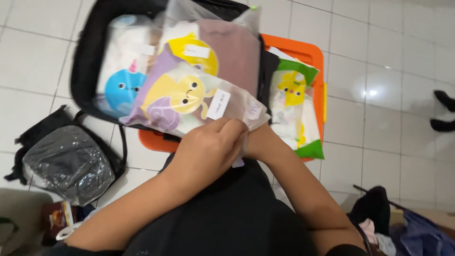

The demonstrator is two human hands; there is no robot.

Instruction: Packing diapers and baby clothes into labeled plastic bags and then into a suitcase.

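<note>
Two hands, left hand (206, 149) and mostly hidden right hand (258, 140), are gripping a frosted plastic pouch (189, 99) by its near edge above an open black suitcase (87, 57).

A single head-worn camera looks steeply down from close above the person's lap, facing forward over an open suitcase (90, 57) on the tiled floor (379, 95); its edges look slightly blurred, perhaps from movement.
</note>
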